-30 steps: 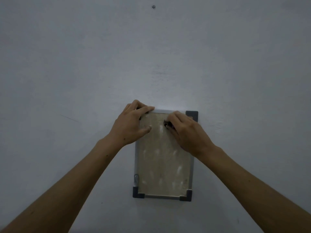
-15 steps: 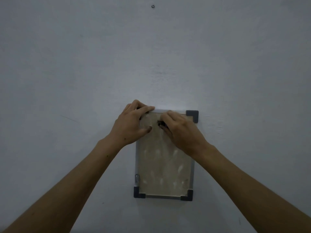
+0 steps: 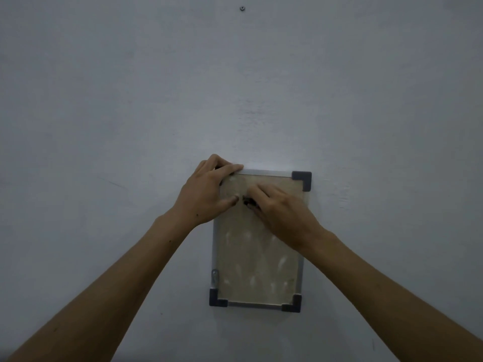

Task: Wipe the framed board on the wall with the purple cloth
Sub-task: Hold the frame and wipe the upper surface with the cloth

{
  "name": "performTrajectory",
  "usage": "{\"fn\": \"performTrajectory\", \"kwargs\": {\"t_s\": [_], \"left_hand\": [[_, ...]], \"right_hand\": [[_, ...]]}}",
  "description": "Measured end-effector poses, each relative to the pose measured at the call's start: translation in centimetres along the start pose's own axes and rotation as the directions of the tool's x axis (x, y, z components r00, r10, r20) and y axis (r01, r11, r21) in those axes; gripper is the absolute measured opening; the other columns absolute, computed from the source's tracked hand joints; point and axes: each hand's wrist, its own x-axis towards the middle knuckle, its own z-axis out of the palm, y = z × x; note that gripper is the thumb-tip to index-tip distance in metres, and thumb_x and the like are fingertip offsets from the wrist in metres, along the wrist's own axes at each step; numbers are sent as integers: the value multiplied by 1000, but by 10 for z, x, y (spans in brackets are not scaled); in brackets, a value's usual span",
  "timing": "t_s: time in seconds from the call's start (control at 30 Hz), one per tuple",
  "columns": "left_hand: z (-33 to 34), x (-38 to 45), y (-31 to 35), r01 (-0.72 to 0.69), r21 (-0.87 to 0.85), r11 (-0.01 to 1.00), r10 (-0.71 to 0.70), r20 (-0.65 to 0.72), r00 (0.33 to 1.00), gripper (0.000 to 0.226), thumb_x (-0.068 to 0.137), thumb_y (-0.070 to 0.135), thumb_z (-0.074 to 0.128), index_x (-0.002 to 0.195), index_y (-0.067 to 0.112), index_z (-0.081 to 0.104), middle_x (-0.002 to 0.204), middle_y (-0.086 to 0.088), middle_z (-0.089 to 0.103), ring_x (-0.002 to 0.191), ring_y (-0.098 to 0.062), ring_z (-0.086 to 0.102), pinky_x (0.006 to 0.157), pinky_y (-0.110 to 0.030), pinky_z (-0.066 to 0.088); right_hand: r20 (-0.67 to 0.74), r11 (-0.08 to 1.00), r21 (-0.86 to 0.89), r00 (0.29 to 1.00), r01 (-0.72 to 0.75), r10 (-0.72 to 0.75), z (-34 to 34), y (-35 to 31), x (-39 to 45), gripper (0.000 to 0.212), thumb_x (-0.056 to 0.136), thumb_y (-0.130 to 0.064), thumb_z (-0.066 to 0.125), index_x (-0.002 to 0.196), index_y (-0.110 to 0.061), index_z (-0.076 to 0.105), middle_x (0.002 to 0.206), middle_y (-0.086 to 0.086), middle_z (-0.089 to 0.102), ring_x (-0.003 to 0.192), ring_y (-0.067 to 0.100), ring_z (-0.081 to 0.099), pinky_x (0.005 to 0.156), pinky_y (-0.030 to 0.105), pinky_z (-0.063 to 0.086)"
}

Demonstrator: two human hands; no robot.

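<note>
Two bare forearms enter from the lower corners, no sleeves, watch, bracelets or rings in view. Left hand (image 3: 206,197): a small dark mole near the wrist, another further down the forearm. Right hand (image 3: 281,214): knuckles and tendons stand out under dim, flat light; fingernails short.

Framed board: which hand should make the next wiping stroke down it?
Right. The right hand already lies on the framed board over a dark wad, seemingly the cloth; the left hand grips its top-left corner.
</note>
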Motion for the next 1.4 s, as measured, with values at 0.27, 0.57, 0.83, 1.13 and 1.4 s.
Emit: {"fn": "performTrajectory", "kwargs": {"t_s": [0.27,0.57,0.83,1.13,1.4], "left_hand": [[-1,-1,0,7,-6,1000,-7,7,1000,66,81,38,75,142,29,50,121,8,45,109,-8,42,89,-37,54],[-3,-1,2,18,-8,1000,-18,18,1000,67,81,38,75,142,29,50,122,8,45,110,-9,43,90,-37,54],[-3,-1,3,21,-7,1000,-21,14,1000,66,82,38,74,143,29,49,122,9,45,109,-6,41,90,-34,53],[-10,-1,-2,-14,53,998,9,89,996,75,80,33,77,147,34,43,128,11,42,112,-7,41,87,-37,55],[-25,-1,-17,-62,80,995,53,114,992,73,80,23,79,145,34,47,120,13,48,110,-8,47,88,-33,54]], "right_hand": [[15,1000,-7,1000,16,-16,4,-2,-4,7,99,-17,61,103,-11,62,96,6,65,80,17,61,67,31,56],[-1,1000,-8,1000,-1,1,4,3,-11,9,98,-19,63,103,-12,61,96,5,64,78,15,59,64,30,56],[36,1000,7,999,20,-20,9,0,-17,11,98,-21,62,105,-13,60,95,4,63,76,13,58,62,30,57],[68,1000,-26,998,15,-13,7,-2,-23,13,97,-23,62,105,-13,59,95,3,62,72,9,53,57,24,53],[52,999,35,998,-29,27,2,4,-24,10,99,-21,60,105,-13,58,95,3,62,74,13,56,59,32,56]]}}
